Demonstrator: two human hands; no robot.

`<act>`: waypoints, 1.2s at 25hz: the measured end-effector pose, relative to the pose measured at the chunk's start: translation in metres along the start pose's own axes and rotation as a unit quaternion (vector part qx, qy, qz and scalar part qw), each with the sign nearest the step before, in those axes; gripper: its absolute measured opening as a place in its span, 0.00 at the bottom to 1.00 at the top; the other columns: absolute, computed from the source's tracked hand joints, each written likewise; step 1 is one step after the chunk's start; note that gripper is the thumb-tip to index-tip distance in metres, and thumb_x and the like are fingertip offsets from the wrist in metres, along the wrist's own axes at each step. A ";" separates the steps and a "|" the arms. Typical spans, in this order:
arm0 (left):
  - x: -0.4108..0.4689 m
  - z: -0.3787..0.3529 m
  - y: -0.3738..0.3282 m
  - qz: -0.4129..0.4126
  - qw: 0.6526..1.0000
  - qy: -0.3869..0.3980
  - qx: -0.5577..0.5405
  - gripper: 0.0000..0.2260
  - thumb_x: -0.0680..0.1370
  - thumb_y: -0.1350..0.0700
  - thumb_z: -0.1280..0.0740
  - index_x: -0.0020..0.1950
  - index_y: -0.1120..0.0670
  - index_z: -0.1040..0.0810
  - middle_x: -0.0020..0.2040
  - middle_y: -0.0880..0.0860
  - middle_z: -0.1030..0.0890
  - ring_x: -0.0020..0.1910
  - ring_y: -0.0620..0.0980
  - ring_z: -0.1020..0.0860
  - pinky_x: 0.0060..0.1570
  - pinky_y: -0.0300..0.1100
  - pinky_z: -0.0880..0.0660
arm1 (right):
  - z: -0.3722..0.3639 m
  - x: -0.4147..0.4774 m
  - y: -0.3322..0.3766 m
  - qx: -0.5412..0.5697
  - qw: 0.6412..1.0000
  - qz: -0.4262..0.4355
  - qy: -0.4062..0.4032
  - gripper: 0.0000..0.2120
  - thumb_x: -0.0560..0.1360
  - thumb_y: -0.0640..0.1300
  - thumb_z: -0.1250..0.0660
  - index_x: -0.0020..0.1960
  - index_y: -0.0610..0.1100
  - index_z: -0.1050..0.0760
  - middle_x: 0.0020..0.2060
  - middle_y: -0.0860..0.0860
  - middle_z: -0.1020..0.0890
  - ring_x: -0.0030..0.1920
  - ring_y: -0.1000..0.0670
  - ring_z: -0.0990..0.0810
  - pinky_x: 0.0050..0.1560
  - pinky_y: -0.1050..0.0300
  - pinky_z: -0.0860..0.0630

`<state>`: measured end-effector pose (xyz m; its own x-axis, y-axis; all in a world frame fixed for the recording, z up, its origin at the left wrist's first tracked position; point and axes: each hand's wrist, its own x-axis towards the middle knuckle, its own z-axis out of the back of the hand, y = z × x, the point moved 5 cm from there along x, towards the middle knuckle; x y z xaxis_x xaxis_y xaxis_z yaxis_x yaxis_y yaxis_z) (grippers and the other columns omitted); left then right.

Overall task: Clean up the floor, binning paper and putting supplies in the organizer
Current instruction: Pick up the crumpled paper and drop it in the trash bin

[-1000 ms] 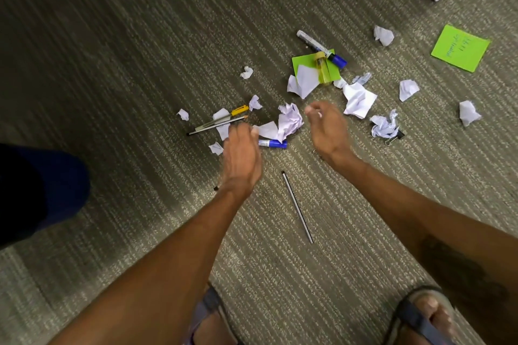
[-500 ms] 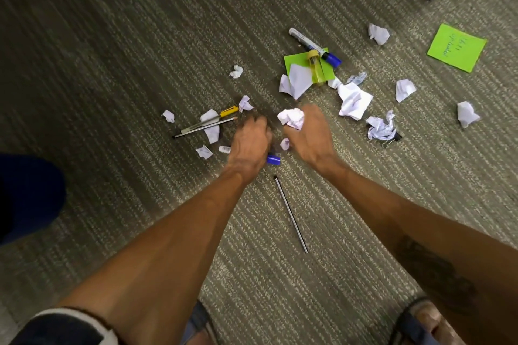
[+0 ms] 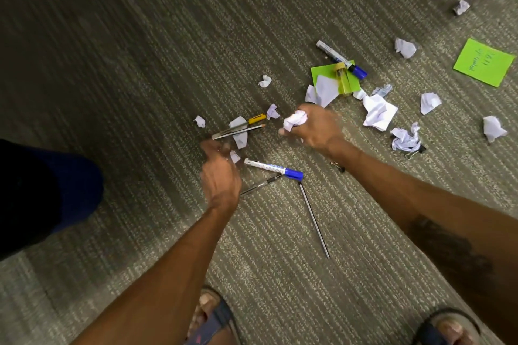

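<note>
grey-green striped carpet floor (image 3: 140, 64), crumpled white paper scraps (image 3: 378, 116) scattered all over, white marker with a blue cap (image 3: 273, 168) lying flat, thin black-and-silver pen (image 3: 314, 220) just beside its cap, lime green sticky note (image 3: 483, 62) off alone

Left sandal (image 3: 216, 320), right sandal (image 3: 430, 330), both dark-strapped.

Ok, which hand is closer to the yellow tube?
Right. The right hand, gripping a paper ball, is below-left of the yellow tube; the left hand is much farther down-left.
</note>
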<state>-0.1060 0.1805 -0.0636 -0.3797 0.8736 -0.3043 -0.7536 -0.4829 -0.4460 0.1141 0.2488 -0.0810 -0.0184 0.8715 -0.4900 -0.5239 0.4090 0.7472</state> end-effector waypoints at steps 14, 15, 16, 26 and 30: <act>0.009 -0.033 0.020 -0.037 0.989 0.097 0.102 0.16 0.83 0.54 0.42 0.64 0.65 0.33 0.54 0.66 0.22 0.49 0.62 0.20 0.44 0.51 0.26 | -0.009 0.030 0.001 -0.248 0.964 0.078 -0.050 0.09 0.72 0.41 0.33 0.52 0.40 0.21 0.47 0.41 0.17 0.49 0.38 0.20 0.42 0.53 0.30; 0.010 -0.031 0.015 -0.038 0.986 0.101 0.130 0.16 0.83 0.55 0.44 0.64 0.66 0.32 0.55 0.66 0.22 0.51 0.62 0.20 0.45 0.51 0.25 | -0.001 0.030 0.000 -0.218 0.973 0.050 -0.055 0.10 0.72 0.40 0.32 0.53 0.41 0.21 0.47 0.41 0.17 0.49 0.39 0.20 0.42 0.55 0.30; 0.012 -0.029 0.011 -0.023 0.985 0.097 0.139 0.17 0.83 0.55 0.44 0.65 0.67 0.32 0.56 0.65 0.22 0.52 0.62 0.20 0.47 0.51 0.25 | 0.005 0.031 0.000 -0.191 0.980 0.034 -0.051 0.11 0.71 0.39 0.31 0.53 0.43 0.20 0.47 0.43 0.18 0.50 0.40 0.20 0.42 0.56 0.31; 0.030 -0.052 -0.005 0.121 0.992 -0.038 -0.011 0.31 0.76 0.37 0.35 0.69 0.58 0.35 0.61 0.58 0.23 0.58 0.61 0.23 0.51 0.54 0.25 | -0.025 0.098 0.049 -0.235 0.961 0.141 -0.042 0.22 0.75 0.49 0.32 0.67 0.48 0.27 0.60 0.44 0.20 0.61 0.42 0.22 0.59 0.48 0.26; 0.027 -0.054 -0.006 0.056 0.996 -0.046 0.045 0.24 0.81 0.44 0.39 0.71 0.58 0.35 0.60 0.59 0.22 0.55 0.60 0.21 0.48 0.52 0.24 | -0.037 0.104 0.055 -0.269 0.951 0.146 -0.050 0.13 0.73 0.42 0.33 0.57 0.45 0.20 0.57 0.41 0.20 0.57 0.38 0.21 0.53 0.51 0.27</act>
<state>-0.0830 0.2035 -0.1147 -0.5089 0.8179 -0.2684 -0.7467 -0.5745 -0.3351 0.0521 0.3523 -0.1075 -0.1635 0.9588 -0.2322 -0.8687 -0.0284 0.4945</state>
